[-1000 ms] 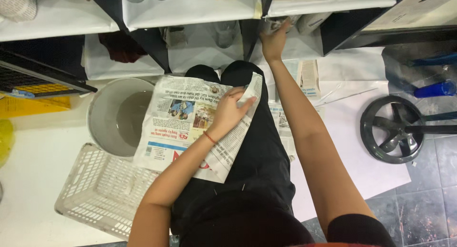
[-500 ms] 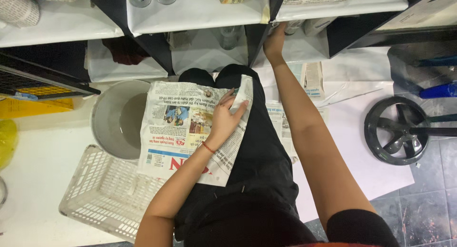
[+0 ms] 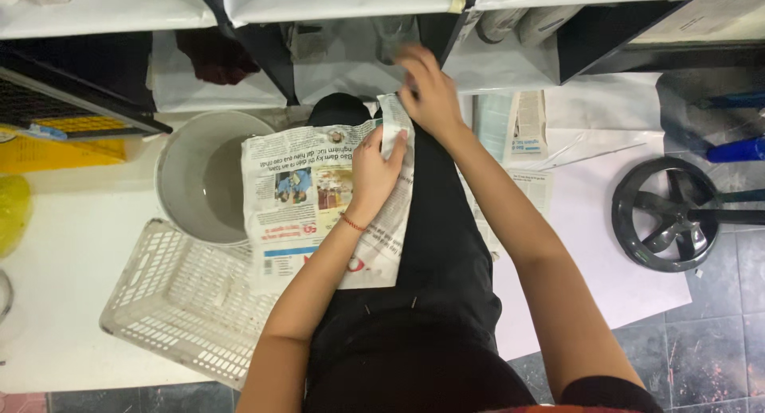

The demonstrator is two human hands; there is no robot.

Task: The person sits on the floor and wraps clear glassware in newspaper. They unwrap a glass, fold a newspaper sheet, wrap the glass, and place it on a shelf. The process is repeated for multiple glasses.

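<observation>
A newspaper sheet (image 3: 311, 206) lies spread over my lap on black trousers. My left hand (image 3: 374, 170), with a red thread bracelet at the wrist, rests on its upper right part, fingers pinching the folded-up corner. My right hand (image 3: 426, 90) is blurred just above that corner, in front of the low shelf opening. A clear glass (image 3: 394, 39) stands on the shelf right behind it. Whether the right hand holds anything is hidden by the blur.
A grey bucket (image 3: 195, 182) sits left of my lap, with a white plastic basket (image 3: 171, 301) in front of it. More newspaper (image 3: 526, 130) lies on the white floor sheet at right. A black wheel-shaped base (image 3: 665, 214) and a blue object (image 3: 737, 150) are far right.
My right hand has come back from the right shelf compartment down to the newspaper's top corner. My left hand has stayed on the sheet.
</observation>
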